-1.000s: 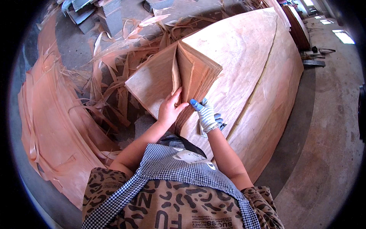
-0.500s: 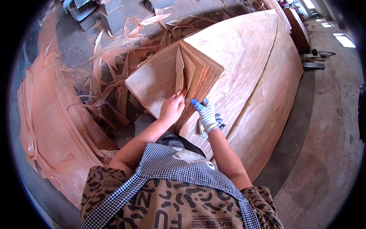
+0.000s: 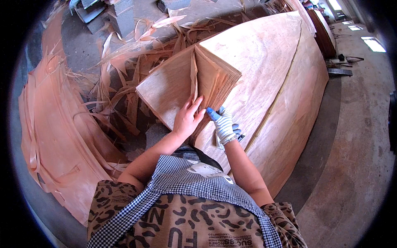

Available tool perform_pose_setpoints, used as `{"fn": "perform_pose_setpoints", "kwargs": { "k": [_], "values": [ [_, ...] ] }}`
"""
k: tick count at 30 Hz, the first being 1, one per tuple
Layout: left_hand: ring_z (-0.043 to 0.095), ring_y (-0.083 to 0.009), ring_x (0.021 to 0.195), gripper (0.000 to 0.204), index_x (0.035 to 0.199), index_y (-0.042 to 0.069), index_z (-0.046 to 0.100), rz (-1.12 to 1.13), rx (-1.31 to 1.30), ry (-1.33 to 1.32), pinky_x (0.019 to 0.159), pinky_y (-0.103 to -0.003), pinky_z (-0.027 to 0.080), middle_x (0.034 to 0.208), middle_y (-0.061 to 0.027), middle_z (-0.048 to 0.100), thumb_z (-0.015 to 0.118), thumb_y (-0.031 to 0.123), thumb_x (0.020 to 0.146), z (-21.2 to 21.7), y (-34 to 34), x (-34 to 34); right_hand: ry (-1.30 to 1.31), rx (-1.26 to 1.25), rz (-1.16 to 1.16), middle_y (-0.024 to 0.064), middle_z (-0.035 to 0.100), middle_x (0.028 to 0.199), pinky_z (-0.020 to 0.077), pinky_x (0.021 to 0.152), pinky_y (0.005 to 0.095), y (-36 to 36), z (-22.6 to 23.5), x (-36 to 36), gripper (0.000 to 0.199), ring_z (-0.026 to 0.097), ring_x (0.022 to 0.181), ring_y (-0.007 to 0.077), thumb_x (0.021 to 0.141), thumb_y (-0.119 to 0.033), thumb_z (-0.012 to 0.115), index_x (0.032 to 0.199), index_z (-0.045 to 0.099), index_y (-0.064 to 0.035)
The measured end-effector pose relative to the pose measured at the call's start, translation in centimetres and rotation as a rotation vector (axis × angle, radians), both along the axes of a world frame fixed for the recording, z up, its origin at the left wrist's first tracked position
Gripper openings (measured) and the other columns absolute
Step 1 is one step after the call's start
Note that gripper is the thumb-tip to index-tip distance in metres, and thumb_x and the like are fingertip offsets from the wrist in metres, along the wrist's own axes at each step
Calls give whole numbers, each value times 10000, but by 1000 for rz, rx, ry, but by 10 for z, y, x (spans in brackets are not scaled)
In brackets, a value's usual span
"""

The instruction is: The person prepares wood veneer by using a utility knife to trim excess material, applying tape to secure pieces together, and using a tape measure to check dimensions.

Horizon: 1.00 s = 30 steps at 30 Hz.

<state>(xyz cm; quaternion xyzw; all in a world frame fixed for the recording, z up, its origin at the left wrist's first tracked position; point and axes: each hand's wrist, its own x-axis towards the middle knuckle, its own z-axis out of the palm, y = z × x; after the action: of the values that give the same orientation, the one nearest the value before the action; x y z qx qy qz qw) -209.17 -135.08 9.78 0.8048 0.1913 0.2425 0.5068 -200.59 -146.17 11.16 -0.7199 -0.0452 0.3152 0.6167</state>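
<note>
A thick bundle of thin wood veneer sheets stands parted like an open book in front of me. My left hand, bare, reaches into the parting, with several upright leaves caught between its fingers. My right hand wears a white-and-grey striped glove with blue fingertips. Its thumb rests at the near edge of the right-hand leaves, while its other fingers curl on the far side. A small dark piece shows beside those fingers, too hidden to name.
Under the bundle and to its right lies a large pale veneer stack with a long crack. Reddish veneer sheets spread at the left. Torn veneer strips litter the floor behind. Grey blocks stand at the far left.
My left hand has slid slightly right and spread its fingers, pressing the loose leaves more upright and closer together. My right hand has barely moved.
</note>
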Motion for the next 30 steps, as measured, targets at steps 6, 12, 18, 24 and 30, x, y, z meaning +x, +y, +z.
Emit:
{"fn": "perform_pose_setpoints", "kwargs": {
  "k": [6,12,18,24,30],
  "values": [
    [579,-326,814,406,1169,52,471,54,-13,42,685,-365,470,994,-194,565,567,136,784,0,1,2,-27,19,28,2,601,828,413,575,204,3,-4,0,258,494,655,61,762,-100,627,1000,585,-8],
    [562,-342,870,440,1224,57,412,88,19,-33,700,-386,466,1036,-217,537,489,44,792,-8,2,-1,-44,-92,90,11,606,864,427,626,216,-2,-8,4,267,511,692,72,759,-102,635,1002,582,-5],
    [563,-332,836,441,1221,116,434,72,-1,77,685,-376,469,1008,-195,536,497,47,790,-5,2,-9,-19,55,107,22,603,897,424,653,215,6,1,-1,292,510,726,74,763,-96,627,1032,566,0],
    [568,-324,840,462,1189,105,468,151,-54,-76,705,-357,461,946,-175,567,618,151,755,-16,5,-2,-16,46,69,21,604,896,427,649,216,5,-5,-1,288,518,720,76,766,-77,614,1038,563,7],
    [567,-301,748,274,999,24,538,124,-156,-111,640,-350,441,828,-175,571,609,124,754,-31,13,-4,-12,43,37,9,606,825,417,601,210,3,-9,0,239,504,671,69,758,-91,628,977,584,-5]
  ]
}}
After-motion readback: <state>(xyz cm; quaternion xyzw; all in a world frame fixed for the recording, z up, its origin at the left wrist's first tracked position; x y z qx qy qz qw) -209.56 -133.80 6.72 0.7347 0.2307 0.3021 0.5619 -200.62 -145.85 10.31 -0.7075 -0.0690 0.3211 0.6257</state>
